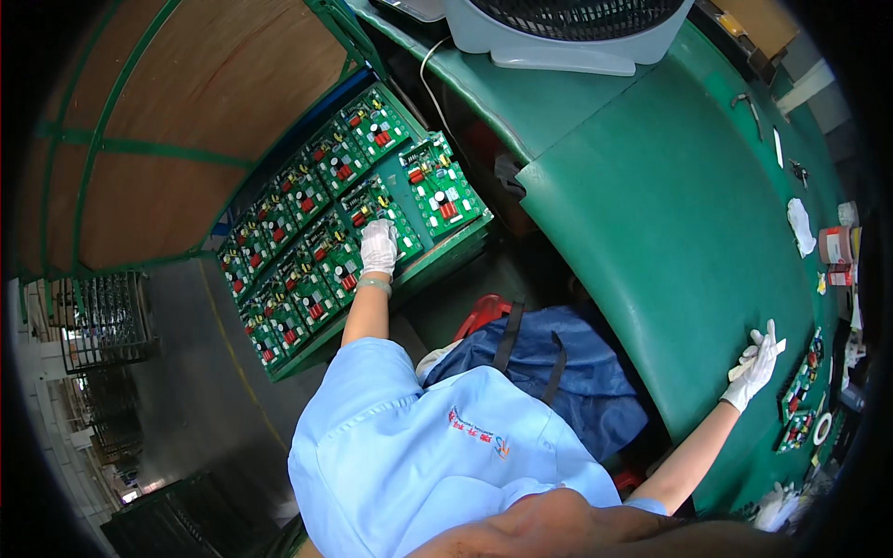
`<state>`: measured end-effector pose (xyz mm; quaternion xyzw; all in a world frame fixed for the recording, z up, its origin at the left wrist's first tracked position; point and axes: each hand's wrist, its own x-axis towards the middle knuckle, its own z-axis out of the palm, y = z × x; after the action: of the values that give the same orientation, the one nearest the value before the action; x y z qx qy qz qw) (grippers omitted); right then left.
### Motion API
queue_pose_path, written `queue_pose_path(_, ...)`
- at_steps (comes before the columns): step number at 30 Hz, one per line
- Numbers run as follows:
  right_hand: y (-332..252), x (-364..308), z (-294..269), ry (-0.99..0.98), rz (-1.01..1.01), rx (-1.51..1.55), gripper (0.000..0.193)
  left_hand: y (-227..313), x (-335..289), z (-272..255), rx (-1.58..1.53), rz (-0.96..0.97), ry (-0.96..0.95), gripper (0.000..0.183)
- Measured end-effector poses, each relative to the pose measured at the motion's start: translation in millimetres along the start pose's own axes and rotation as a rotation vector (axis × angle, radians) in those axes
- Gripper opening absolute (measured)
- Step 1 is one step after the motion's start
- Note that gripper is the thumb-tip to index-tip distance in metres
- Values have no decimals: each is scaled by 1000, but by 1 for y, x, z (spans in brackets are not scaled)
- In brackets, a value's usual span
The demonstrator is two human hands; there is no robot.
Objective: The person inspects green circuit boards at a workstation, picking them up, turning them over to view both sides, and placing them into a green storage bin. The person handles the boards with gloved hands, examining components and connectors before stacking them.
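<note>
My left hand [379,248], in a white glove, lies over a green circuit board [383,206] in the near row of a flat green tray [409,191]. Its back faces up and hides the fingertips, so I cannot tell whether it grips the board. The board carries red, white and black parts. A separate circuit board [442,191] sits at the tray's right end, past a bare strip. Far to the right, my right hand [755,367], also gloved, is over the green tabletop [642,242]. Its fingers are stretched out and apart, with no object visible in it.
A grey fan [567,46] stands at the table's far end. Along the right edge are tape rolls [834,245], a white cloth [800,225] and more circuit boards [802,391]. A blue cloth bag [577,372] lies between tray and table. Brown panels in a green frame [177,93] rise behind the tray.
</note>
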<state>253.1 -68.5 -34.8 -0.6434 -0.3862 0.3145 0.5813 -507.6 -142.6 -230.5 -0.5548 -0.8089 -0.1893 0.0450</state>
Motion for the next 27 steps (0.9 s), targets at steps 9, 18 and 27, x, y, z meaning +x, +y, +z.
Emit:
queue_pose_path(9,4,2,-2,-11,-24,14,50,0,-8,-2,35,-29,13,9)
queue_pose_path(18,12,5,-6,-31,-37,19,48,-3,-2,-6,143,-32,-72,16)
queue_pose_path(27,4,3,-8,24,17,-59,46,90,60,-55,10,-25,-37,43)
